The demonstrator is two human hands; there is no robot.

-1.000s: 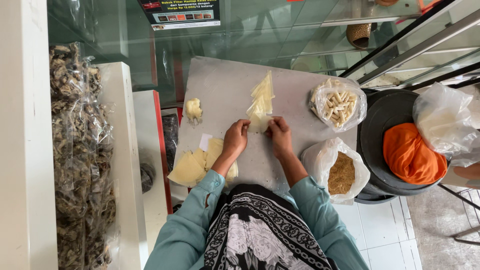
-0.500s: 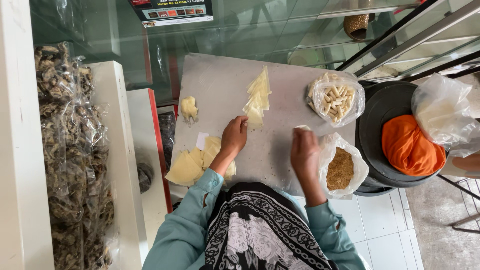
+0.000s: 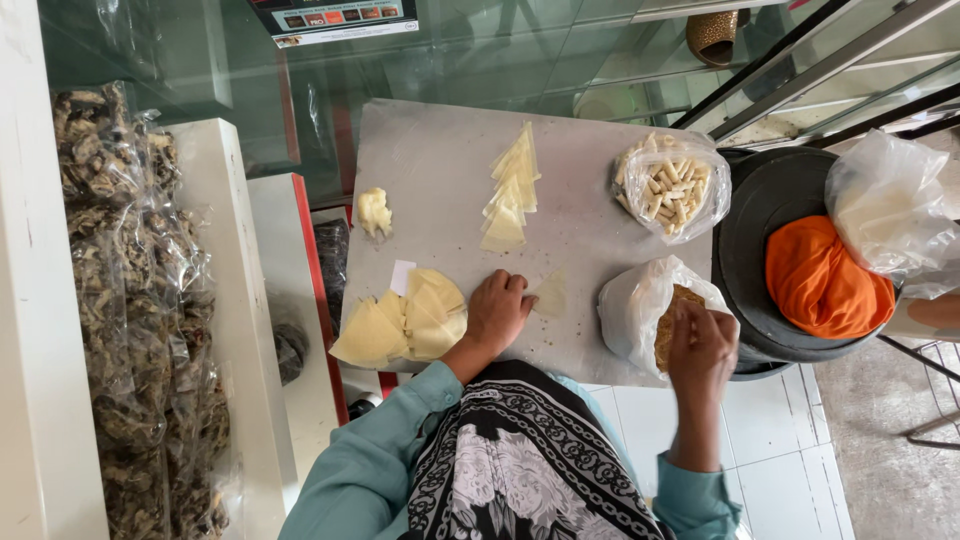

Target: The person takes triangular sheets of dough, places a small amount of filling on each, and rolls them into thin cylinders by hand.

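1. Grey metal work table (image 3: 440, 170), rectangular, seen from above; everything below sits on it or just beside it.
2. Round black tub (image 3: 760, 200) off the table's right edge, holding an orange cloth bundle (image 3: 822, 280); a clear plastic bag (image 3: 890, 215) overlaps the tub's right side.
3. Clear plastic bag of brown filling (image 3: 655, 315) at the table's near right corner, mouth open. Right hand (image 3: 702, 345) is at the mouth, fingers bent and bunched down into the filling; whether they grip anything, cannot tell.
4. Clear plastic bag of pale rolled pieces (image 3: 672, 185) at the far right of the table.
5. Stack of pale yellow wrapper sheets (image 3: 405, 320) at the near left edge, overhanging it.
6. Row of folded pale yellow triangles (image 3: 510, 190) mid-table, overlapping one another.
7. Left hand (image 3: 497, 312) palm down, fingers loosely curled, resting just right of the stack, fingertips touching a single thin wrapper sheet (image 3: 550, 295) lying flat.
8. Small pale dough lump (image 3: 374, 210) at far left.
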